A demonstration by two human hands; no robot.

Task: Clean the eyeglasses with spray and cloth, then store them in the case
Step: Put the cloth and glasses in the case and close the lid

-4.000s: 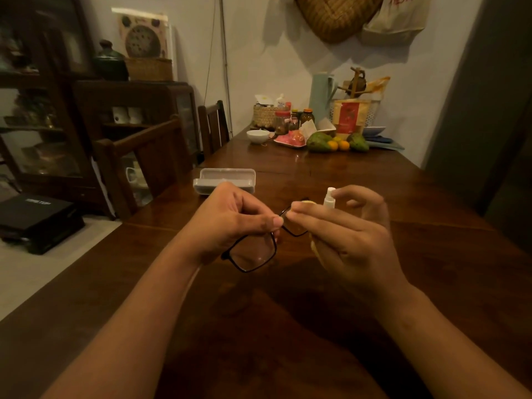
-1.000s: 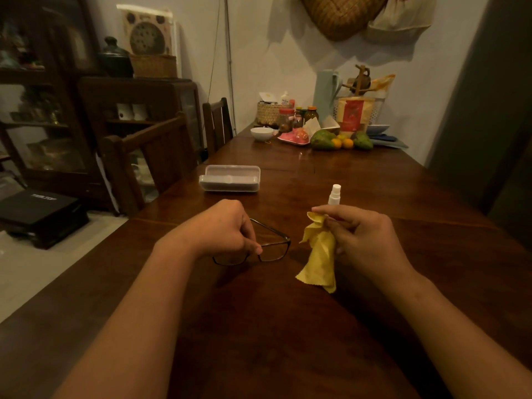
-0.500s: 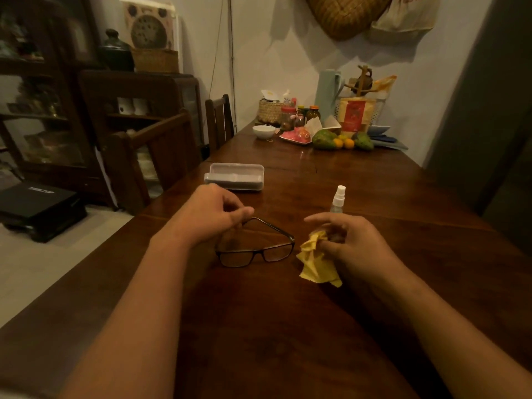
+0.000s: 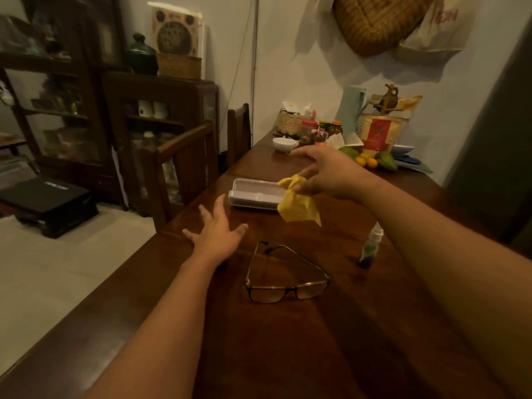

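Black-framed eyeglasses lie on the dark wooden table with their temples unfolded, touched by neither hand. My left hand hovers with spread fingers between the glasses and the pale translucent case, which lies closed farther back. My right hand is raised over the case's right end and holds a crumpled yellow cloth that hangs down. A small spray bottle stands upright right of the glasses, beside my right forearm.
Wooden chairs line the table's left edge. At the far end stand a white bowl, jars, fruit, a woven basket and a red packet. A dark cabinet stands at the left wall.
My left hand let go of the glasses and moved forward with fingers spread. My right hand lifted the yellow cloth off the table and carried it toward the case. The view tilted.
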